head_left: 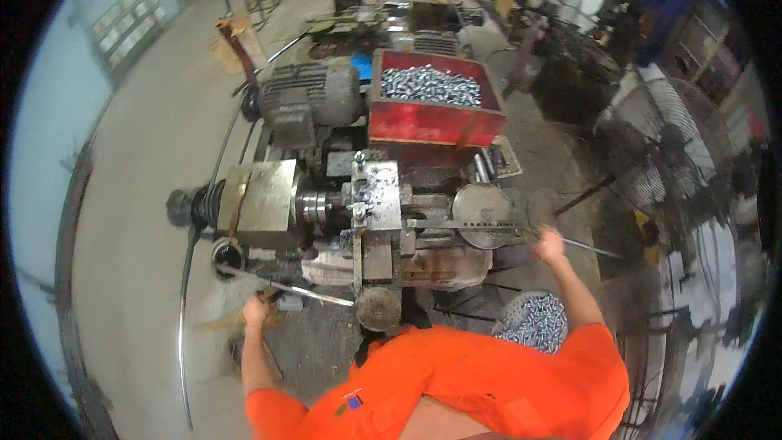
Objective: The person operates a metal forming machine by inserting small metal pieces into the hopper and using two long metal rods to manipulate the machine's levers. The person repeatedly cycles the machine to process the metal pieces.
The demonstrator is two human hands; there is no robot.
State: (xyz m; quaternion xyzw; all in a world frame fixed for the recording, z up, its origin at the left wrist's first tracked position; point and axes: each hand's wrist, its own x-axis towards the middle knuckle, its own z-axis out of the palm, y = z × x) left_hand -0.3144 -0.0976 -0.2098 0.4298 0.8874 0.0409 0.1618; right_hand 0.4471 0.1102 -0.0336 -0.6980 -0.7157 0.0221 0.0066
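The lathe [358, 212] sits between our hands: our left hand [256, 308] closes around a long lever [285, 287], our right hand [549, 244] grips a thin rod [582, 248].

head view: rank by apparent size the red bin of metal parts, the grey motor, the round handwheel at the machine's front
1. red bin
2. grey motor
3. round handwheel, clearly smallest though nearest the camera
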